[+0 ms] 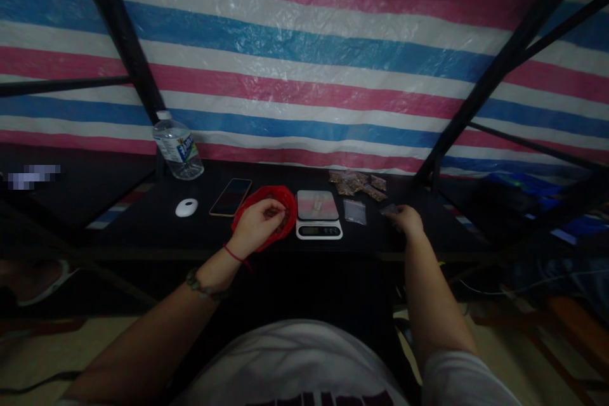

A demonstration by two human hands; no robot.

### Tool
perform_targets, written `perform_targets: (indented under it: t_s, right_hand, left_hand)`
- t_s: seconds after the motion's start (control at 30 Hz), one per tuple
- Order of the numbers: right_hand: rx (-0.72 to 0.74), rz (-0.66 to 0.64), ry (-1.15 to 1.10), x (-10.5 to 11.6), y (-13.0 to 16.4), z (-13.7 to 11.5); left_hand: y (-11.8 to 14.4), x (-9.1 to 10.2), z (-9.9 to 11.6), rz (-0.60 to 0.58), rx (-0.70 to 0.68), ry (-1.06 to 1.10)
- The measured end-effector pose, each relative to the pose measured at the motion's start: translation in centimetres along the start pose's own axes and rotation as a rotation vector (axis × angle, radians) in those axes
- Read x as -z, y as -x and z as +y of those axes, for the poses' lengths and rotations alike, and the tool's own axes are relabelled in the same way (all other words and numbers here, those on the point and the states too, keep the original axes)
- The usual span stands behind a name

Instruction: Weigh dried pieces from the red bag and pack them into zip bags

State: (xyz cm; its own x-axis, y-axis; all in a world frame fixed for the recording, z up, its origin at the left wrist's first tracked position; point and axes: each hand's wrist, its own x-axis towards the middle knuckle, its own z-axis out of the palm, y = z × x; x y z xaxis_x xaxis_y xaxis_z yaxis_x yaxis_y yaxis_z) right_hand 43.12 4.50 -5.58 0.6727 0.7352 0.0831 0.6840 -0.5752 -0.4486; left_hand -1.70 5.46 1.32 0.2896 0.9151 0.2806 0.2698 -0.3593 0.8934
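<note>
My left hand (259, 223) is inside the mouth of a red plastic bag (242, 208). Its fingers are drawn together among small brown pieces (285, 222); what they pinch, if anything, is too small to make out. Just right of the bag stands a white digital kitchen scale (317, 206), with something small and pale on its plate. My right hand (406, 221) has its fingertips closed on the edge of a small clear plastic bag (389, 210). Another flat clear zip bag (354, 212) lies between the scale and that hand.
Several filled little bags (352, 183) lie in a pile behind the scale. To the left are a phone (231, 197), a white oval object (186, 207) and a clear water bottle (178, 147). Dark metal posts (480, 101) flank the black table (157, 228), and a striped sheet (304, 63) hangs behind.
</note>
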Motion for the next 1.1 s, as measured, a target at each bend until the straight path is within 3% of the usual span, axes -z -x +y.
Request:
perform_targets:
  t_s: [0.1, 0.17, 0.23, 0.33, 0.47, 0.6, 0.73, 0.9, 1.1]
  right_hand:
    - [0.018, 0.01, -0.063, 1.2, 0.3, -1.3]
    - [0.104, 0.099, -0.119, 2.5, 1.0, -2.9]
    - [0.237, 0.183, -0.246, 3.8, 2.4, -5.3]
    - [0.517, 0.155, -0.479, 4.8, 6.2, -9.6]
    - [0.861, -0.078, -0.594, 4.4, 12.8, -14.7]
    - [1.092, -0.303, -0.524, 3.5, 17.4, -17.1]
    - [1.154, -0.401, -0.503, 2.9, 18.9, -17.6]
    - [1.146, -0.434, -0.522, 2.0, 18.4, -17.5]
    - [1.045, -0.115, -0.541, 1.0, 17.9, -17.6]
  left_hand:
    - [-0.1, 0.1, -0.3, -0.022, -0.015, -0.03]
    - [-0.2, 0.1, -0.5, -0.035, -0.021, -0.048]
    - [-0.1, 0.1, -0.6, -0.05, -0.014, -0.04]
    - [0.2, -0.3, -0.4, -0.129, 0.003, 0.062]
    - [0.9, -0.8, 0.2, -0.278, 0.037, 0.228]
    - [1.4, -0.9, 0.8, -0.359, 0.061, 0.284]
    - [1.6, -0.7, 1.3, -0.436, 0.051, 0.283]
    - [1.3, -0.4, 1.4, -0.455, 0.11, 0.276]
    - [0.8, -0.4, 0.3, -0.321, 0.295, 0.406]
